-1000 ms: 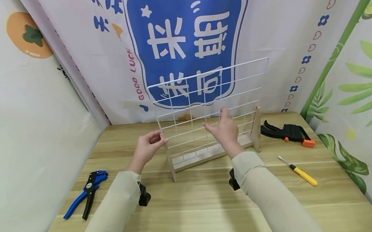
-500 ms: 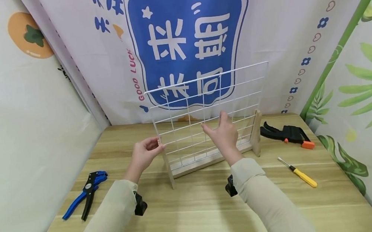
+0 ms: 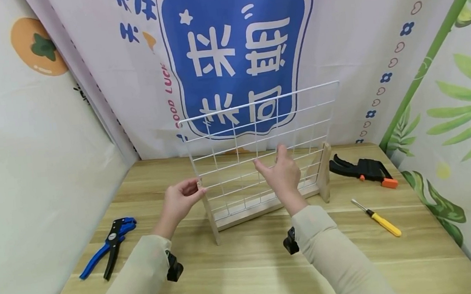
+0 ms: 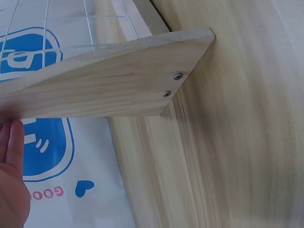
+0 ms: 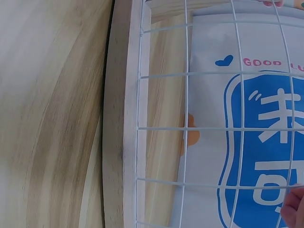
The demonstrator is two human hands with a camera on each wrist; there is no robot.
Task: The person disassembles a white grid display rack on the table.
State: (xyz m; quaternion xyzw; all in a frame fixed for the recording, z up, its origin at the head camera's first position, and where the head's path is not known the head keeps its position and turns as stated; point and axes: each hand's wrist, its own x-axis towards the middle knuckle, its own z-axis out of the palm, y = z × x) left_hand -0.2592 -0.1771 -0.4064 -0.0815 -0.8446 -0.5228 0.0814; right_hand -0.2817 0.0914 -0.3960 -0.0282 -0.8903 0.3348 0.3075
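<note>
White wire grid (image 3: 256, 141), standing upright between the left hand (image 3: 179, 202), pinching a wooden post (image 4: 109, 80), and the right hand (image 3: 282, 175), thumb and forefinger spread apart at its wires (image 5: 242, 128), could twist or slip loose if both push unevenly.

Worktop (image 3: 248, 278): rack (image 3: 250, 214) stands toward far edge. Left hand (image 3: 179, 202) pinches left post (image 3: 211, 220); right hand (image 3: 282, 172) at grid (image 3: 234, 128). Pliers (image 3: 113, 237) near left edge. Clamp (image 3: 364, 167) near far right corner. Screwdriver (image 3: 385, 224) near right edge.

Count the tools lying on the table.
3: blue-and-black pliers at left, black clamp at back right, yellow-handled screwdriver nearer, also right. Sleeves could hide more.
</note>
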